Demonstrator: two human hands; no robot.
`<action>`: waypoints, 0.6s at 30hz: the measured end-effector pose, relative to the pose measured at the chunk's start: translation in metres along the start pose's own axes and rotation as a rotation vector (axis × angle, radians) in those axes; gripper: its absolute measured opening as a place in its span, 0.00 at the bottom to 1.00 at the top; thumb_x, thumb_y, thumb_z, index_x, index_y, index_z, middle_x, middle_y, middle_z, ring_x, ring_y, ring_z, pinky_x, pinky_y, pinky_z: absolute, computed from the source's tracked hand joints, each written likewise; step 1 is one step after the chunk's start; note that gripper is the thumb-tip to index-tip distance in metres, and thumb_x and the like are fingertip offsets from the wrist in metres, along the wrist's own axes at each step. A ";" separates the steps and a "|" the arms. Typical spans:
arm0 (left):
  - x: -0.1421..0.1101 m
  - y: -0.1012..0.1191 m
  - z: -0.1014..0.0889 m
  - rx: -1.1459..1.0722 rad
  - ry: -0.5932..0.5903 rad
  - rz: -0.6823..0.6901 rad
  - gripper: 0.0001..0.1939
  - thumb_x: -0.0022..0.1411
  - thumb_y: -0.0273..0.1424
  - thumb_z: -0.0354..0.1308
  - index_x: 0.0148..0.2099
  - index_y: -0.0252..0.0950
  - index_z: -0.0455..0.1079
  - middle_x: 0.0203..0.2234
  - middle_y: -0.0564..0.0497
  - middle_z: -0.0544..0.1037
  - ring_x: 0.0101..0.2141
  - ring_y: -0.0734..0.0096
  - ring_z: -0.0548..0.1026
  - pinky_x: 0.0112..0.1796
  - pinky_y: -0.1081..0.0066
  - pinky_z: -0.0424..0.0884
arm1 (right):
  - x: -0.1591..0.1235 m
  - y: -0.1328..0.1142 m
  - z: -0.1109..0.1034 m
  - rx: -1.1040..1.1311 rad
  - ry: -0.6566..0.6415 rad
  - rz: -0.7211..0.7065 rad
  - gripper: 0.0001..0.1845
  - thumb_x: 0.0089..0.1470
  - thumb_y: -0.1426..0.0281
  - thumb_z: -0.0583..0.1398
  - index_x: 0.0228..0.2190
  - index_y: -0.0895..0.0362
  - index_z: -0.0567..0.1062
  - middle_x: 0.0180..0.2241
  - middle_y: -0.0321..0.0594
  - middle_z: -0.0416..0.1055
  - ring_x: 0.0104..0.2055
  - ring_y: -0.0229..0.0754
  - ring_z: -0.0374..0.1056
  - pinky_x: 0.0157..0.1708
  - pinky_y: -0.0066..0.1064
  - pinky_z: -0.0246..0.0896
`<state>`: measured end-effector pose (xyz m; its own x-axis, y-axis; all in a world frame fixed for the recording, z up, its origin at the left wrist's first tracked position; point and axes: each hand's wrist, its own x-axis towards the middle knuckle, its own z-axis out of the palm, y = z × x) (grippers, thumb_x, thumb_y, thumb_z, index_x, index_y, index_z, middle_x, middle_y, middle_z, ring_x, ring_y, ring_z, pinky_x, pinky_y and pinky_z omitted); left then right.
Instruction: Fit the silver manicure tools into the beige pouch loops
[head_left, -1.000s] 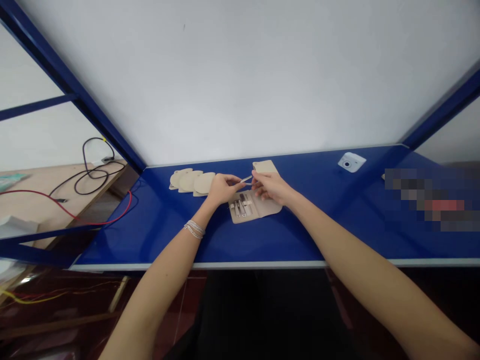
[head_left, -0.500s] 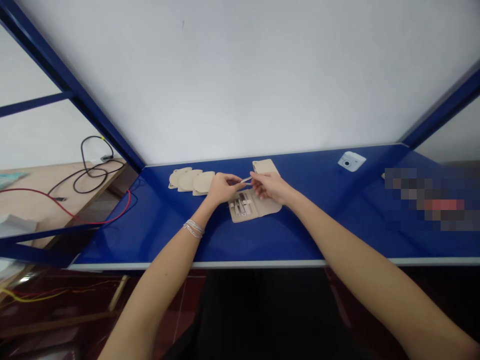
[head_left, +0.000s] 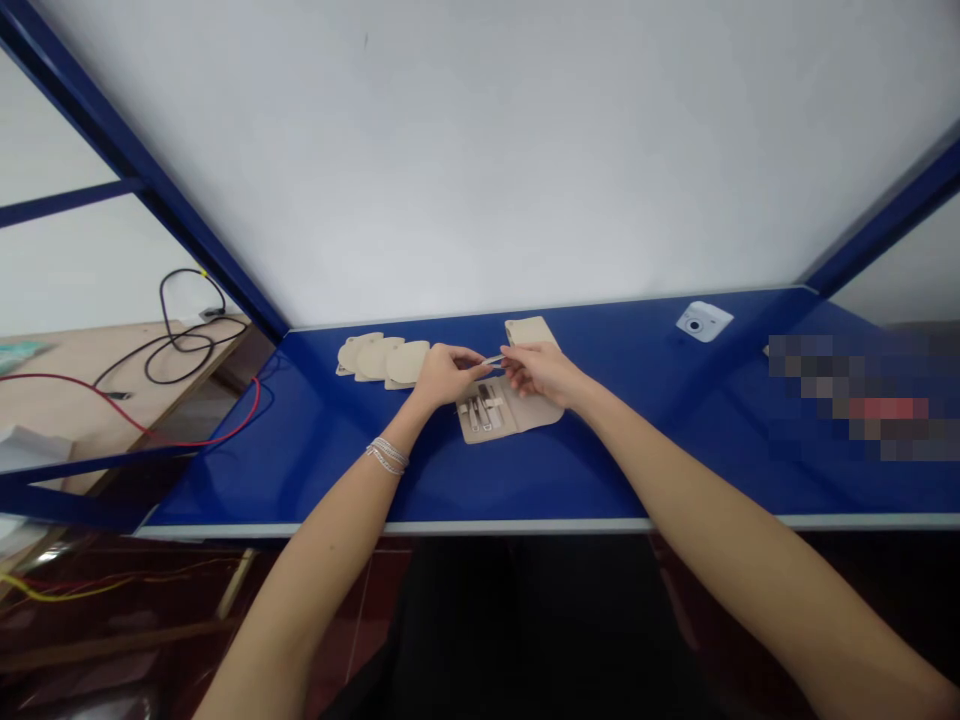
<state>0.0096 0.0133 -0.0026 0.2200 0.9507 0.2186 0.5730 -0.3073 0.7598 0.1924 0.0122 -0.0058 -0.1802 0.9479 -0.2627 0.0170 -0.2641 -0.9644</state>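
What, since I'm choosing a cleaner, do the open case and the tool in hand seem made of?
The open case: perhaps leather or imitation, by its smooth, matte beige surface. The held tool: likely metal, by its silvery-grey look; too small to judge polish.

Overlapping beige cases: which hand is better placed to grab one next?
Probably the left hand: it's beside the beige cases, while the right hand is farther off. Both seem to hold a shiny tool.

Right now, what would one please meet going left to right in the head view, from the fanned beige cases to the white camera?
Fanned beige cases, left hand, silvery tool, right hand, white camera.
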 end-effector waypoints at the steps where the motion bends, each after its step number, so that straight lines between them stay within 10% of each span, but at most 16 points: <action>1: 0.000 0.000 0.000 0.002 -0.002 -0.003 0.17 0.51 0.41 0.65 0.35 0.30 0.80 0.23 0.48 0.79 0.22 0.74 0.69 0.26 0.74 0.64 | 0.000 0.000 0.000 0.002 -0.002 -0.002 0.12 0.59 0.66 0.59 0.27 0.61 0.71 0.21 0.36 0.66 0.17 0.32 0.62 0.14 0.23 0.58; 18: 0.001 -0.003 0.001 -0.007 -0.008 -0.010 0.18 0.51 0.40 0.65 0.35 0.29 0.80 0.23 0.47 0.79 0.23 0.73 0.69 0.26 0.73 0.64 | -0.001 -0.001 0.001 -0.017 0.011 -0.013 0.11 0.60 0.69 0.58 0.26 0.60 0.70 0.20 0.35 0.66 0.17 0.31 0.62 0.13 0.23 0.57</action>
<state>0.0091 0.0156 -0.0055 0.2201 0.9534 0.2063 0.5693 -0.2973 0.7665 0.1912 0.0114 -0.0047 -0.1700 0.9531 -0.2504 0.0315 -0.2487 -0.9681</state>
